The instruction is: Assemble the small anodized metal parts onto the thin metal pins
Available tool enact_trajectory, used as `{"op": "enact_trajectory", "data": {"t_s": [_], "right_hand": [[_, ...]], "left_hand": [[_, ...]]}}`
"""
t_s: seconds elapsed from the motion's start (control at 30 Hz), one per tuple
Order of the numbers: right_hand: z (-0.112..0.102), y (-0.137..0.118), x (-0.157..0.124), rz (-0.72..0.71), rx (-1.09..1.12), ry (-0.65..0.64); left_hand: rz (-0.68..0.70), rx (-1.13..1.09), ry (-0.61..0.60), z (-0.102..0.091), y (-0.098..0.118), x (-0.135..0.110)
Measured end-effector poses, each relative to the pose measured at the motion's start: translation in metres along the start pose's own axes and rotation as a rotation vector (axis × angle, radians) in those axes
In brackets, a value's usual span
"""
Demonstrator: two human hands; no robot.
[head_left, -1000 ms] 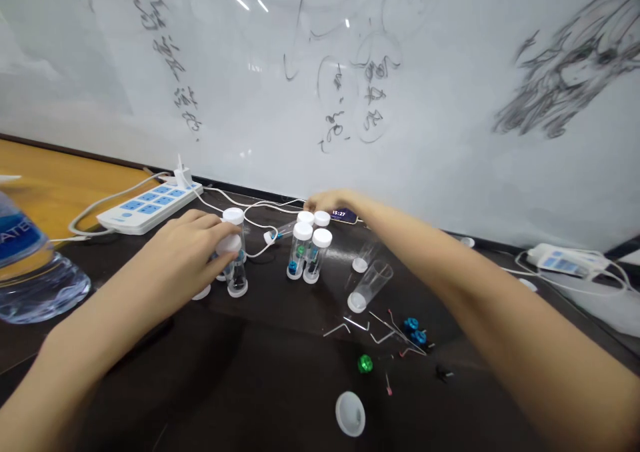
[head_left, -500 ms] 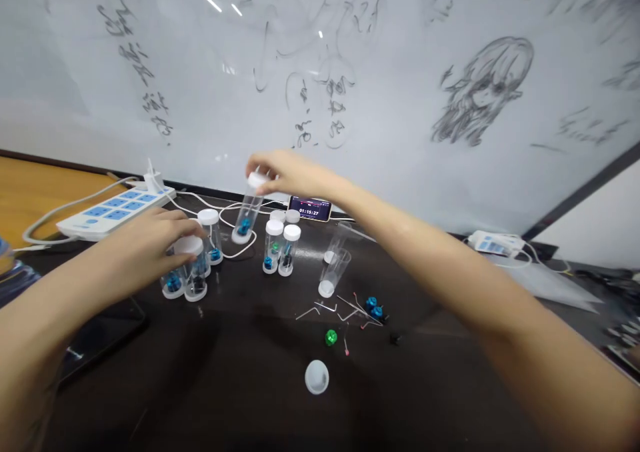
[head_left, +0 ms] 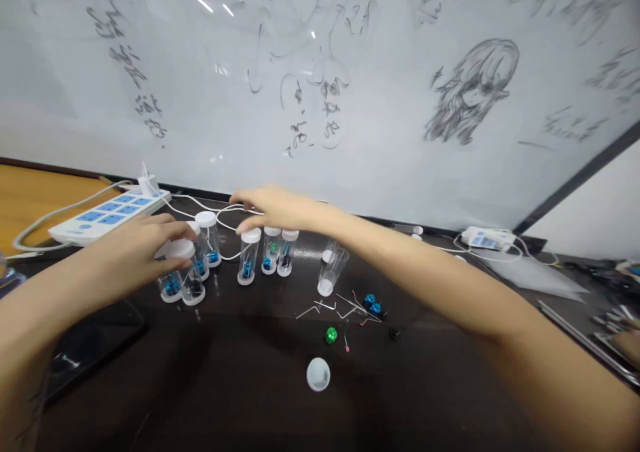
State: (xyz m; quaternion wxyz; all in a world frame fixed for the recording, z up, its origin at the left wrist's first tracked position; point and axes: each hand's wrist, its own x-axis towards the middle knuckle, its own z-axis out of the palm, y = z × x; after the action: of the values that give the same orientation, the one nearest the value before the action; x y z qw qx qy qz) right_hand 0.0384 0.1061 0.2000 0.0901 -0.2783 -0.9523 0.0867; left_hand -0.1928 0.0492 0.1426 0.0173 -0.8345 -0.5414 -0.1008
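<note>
My left hand (head_left: 161, 242) has thumb and fingers around the white cap of a clear tube (head_left: 193, 287) that stands upright with dark parts inside. Beside it are other capped tubes, among them one with a blue part (head_left: 171, 287) and another tube (head_left: 213, 249) behind. My right hand (head_left: 267, 209) is slightly blurred, its fingers apart, just above a capped tube (head_left: 248, 262) holding a blue part. The thumb is close to that cap; whether it touches, I cannot tell. Two more capped tubes (head_left: 286, 255) (head_left: 270, 255) stand right of it.
An uncapped clear tube (head_left: 333, 272) leans near the middle. In front lie hex keys (head_left: 327, 305), blue parts (head_left: 373, 304), a green part (head_left: 331, 335), a black piece (head_left: 395, 334) and a white cap (head_left: 319, 375). Power strips (head_left: 113, 213) (head_left: 485, 239) and cables line the whiteboard (head_left: 200, 125).
My right hand has lowered the tube with the blue part onto the table beside the two capped tubes and let go. My left hand keeps its place. The view has shifted slightly.
</note>
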Motion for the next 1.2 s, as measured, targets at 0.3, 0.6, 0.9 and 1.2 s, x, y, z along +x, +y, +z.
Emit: {"op": "enact_trajectory", "data": {"t_s": [0.3,0.6,0.9,1.2], "right_hand": [[-0.105,0.029,-0.139,0.140,-0.017,0.875],[-0.038,0.027,-0.257,0.423,0.074,1.254],[0.110,0.081,-0.290,0.821,0.056,1.037],[0.129,0.106,-0.298,0.811,0.167,0.549]], "left_hand": [[-0.098,-0.009,0.048,0.007,0.001,0.006],[0.128,0.148,0.454,0.016,0.019,0.011],[0.113,0.078,0.426,0.008,0.056,0.009],[0.131,0.064,0.476,0.013,0.076,0.009]]}}
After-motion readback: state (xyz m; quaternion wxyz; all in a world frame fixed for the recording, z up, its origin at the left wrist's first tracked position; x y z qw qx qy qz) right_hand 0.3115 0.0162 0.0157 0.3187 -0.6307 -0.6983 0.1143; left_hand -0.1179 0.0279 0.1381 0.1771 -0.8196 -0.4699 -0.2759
